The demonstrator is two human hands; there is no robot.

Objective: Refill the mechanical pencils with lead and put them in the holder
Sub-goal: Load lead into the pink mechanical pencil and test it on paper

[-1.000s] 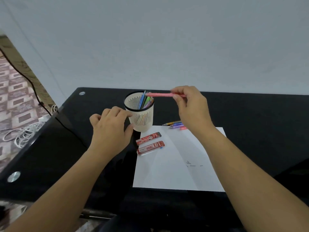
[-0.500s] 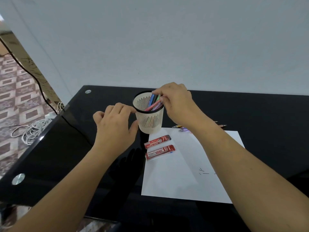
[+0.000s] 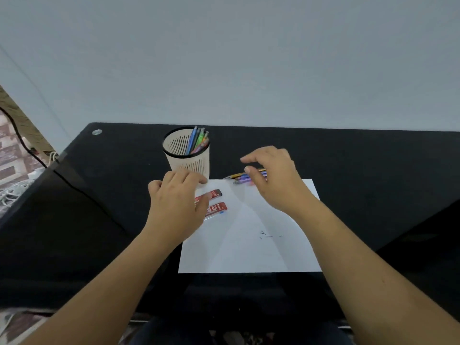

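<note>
Head view: the right hand (image 3: 273, 180) hovers over the loose pencils (image 3: 242, 177) at the far edge of the paper sheet (image 3: 249, 250), its fingers (image 3: 249, 160) spread and lightly bent, holding nothing. The left hand (image 3: 176, 202) sits just in front of the holder (image 3: 179, 165), loosely curled with no grip that I can see, partly covering one of the two lead cases (image 3: 216, 207). The next step looks like picking one pencil to refill: pinch a single barrel near its middle so its neighbours stay put, and keep the left hand near the cases. The loose pencils lie side by side, long axis running left to right across the surface (image 3: 361, 158), tips pointing left toward the holder. The filled pencils (image 3: 198, 141) stand in the holder, leaning right against its rim
</note>
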